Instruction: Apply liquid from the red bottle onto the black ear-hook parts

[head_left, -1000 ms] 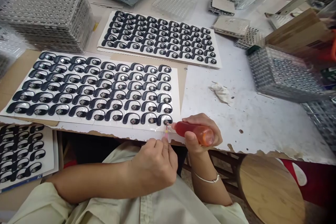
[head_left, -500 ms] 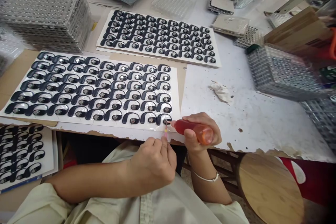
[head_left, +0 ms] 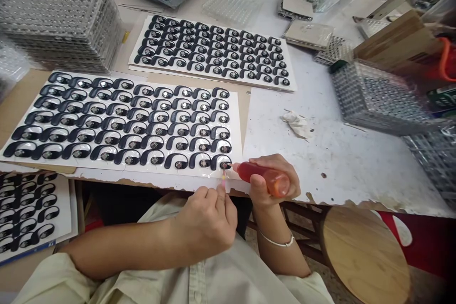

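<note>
My left hand [head_left: 210, 218] is closed in a pinch around a thin pink-and-yellow tool [head_left: 223, 179]. Its fine tip meets the round silver-centred part of the black hook-shaped piece [head_left: 215, 161] at the near right corner of a white sheet [head_left: 236, 128]. In my right hand [head_left: 290, 175] lies a squeeze bottle [head_left: 261, 175] of red liquid, tilted with its pale nozzle pointing left at that same piece. Whether the nozzle touches it I cannot tell. Rows of similar black pieces cover the sheet under clear film.
Behind lies a second sheet [head_left: 294, 73] of black pieces, and another [head_left: 64, 209] sits low at the left. Stacked clear trays [head_left: 60, 19] rise at the back left, more trays [head_left: 384, 95] at the right. A crumpled tissue [head_left: 297, 123] rests on the table. A round wooden stool [head_left: 365, 251] stands below the edge.
The view has shifted slightly. Both hands keep nearly the same pose, with the tool's tip and the bottle's nozzle still at the same corner piece.
</note>
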A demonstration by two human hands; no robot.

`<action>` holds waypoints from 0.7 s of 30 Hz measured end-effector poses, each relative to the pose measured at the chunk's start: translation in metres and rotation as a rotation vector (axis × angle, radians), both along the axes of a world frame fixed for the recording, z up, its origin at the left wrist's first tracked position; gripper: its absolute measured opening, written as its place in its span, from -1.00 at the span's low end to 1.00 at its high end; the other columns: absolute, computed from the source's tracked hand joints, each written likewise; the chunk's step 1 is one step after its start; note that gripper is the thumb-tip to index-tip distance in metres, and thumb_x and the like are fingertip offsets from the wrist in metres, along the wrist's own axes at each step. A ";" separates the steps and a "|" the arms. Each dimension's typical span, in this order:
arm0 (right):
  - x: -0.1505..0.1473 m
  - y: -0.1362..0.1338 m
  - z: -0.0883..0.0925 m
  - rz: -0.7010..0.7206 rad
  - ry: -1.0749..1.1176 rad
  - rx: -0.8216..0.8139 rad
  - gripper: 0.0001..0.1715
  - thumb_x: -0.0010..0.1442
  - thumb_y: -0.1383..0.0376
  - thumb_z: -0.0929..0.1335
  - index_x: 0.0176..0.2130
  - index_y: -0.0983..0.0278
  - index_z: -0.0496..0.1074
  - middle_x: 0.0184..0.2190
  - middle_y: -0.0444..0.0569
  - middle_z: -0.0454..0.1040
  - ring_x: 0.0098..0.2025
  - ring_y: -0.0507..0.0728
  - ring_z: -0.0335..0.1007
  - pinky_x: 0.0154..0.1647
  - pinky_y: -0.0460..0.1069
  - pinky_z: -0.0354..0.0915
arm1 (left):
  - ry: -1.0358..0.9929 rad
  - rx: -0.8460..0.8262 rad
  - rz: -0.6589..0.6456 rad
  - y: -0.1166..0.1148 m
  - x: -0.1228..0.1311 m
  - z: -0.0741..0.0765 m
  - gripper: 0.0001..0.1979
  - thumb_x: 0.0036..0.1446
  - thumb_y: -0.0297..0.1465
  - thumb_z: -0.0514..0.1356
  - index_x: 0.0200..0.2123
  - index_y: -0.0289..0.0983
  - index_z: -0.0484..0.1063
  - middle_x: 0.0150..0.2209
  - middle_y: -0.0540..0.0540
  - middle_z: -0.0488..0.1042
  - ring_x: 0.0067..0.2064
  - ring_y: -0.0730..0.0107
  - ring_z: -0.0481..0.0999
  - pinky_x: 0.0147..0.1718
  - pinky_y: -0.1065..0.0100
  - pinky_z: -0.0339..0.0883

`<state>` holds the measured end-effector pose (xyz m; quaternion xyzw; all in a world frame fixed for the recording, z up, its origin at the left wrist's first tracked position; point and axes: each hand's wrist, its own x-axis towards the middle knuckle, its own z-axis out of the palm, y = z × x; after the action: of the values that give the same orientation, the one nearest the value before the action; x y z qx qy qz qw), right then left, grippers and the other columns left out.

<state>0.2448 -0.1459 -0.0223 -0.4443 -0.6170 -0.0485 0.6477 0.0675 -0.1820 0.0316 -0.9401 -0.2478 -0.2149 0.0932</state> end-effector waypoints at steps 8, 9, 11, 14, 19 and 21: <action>0.001 -0.020 -0.005 -0.078 0.195 0.022 -0.64 0.08 0.03 0.41 -0.24 0.23 0.44 -0.49 -0.10 0.41 -0.48 0.14 0.41 -0.56 0.06 0.33 | -0.006 0.011 -0.015 0.001 -0.003 -0.003 -0.86 0.10 -0.65 0.12 -0.26 -0.57 0.43 -0.30 -0.45 0.56 -0.43 0.19 0.55 -0.54 0.29 0.37; 0.001 -0.023 -0.006 -0.085 0.162 0.008 -0.64 0.08 0.03 0.42 -0.22 0.23 0.43 -0.47 -0.09 0.42 -0.47 0.14 0.42 -0.55 0.06 0.34 | -0.011 0.006 -0.017 0.000 -0.003 -0.003 -0.86 0.10 -0.65 0.12 -0.25 -0.57 0.43 -0.29 -0.45 0.56 -0.42 0.19 0.55 -0.54 0.29 0.37; 0.000 -0.027 -0.006 -0.088 0.079 -0.009 -0.64 0.08 0.06 0.42 -0.20 0.22 0.41 -0.46 -0.09 0.44 -0.46 0.14 0.43 -0.54 0.07 0.36 | -0.019 0.001 -0.017 0.000 -0.003 -0.004 -0.85 0.10 -0.65 0.11 -0.25 -0.56 0.43 -0.28 -0.45 0.56 -0.43 0.19 0.54 -0.55 0.29 0.36; -0.001 -0.027 -0.006 -0.074 0.014 -0.003 -0.65 0.08 0.10 0.44 -0.19 0.24 0.40 -0.47 -0.10 0.45 -0.46 0.14 0.44 -0.54 0.06 0.37 | -0.018 -0.001 -0.012 0.000 -0.003 -0.004 -0.85 0.09 -0.64 0.13 -0.24 -0.57 0.43 -0.28 -0.46 0.56 -0.48 0.21 0.51 -0.57 0.29 0.33; -0.002 -0.024 -0.004 -0.070 -0.013 -0.005 -0.63 0.07 0.12 0.44 -0.18 0.26 0.39 -0.45 -0.07 0.48 -0.46 0.14 0.46 -0.53 0.06 0.39 | -0.017 0.019 -0.006 0.000 -0.003 -0.004 -0.85 0.08 -0.64 0.15 -0.24 -0.56 0.42 -0.29 -0.43 0.56 -0.50 0.25 0.49 -0.58 0.29 0.32; -0.001 -0.024 -0.004 -0.075 -0.026 -0.013 -0.63 0.07 0.12 0.44 -0.18 0.26 0.38 -0.46 -0.08 0.48 -0.47 0.14 0.46 -0.54 0.06 0.39 | -0.006 0.026 -0.002 -0.001 -0.004 -0.005 -0.85 0.09 -0.64 0.14 -0.23 -0.56 0.42 -0.30 -0.41 0.56 -0.49 0.26 0.49 -0.56 0.30 0.32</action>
<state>0.2433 -0.1698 -0.0266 -0.4708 -0.6084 -0.0743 0.6345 0.0639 -0.1825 0.0270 -0.9384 -0.2444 -0.2210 0.1044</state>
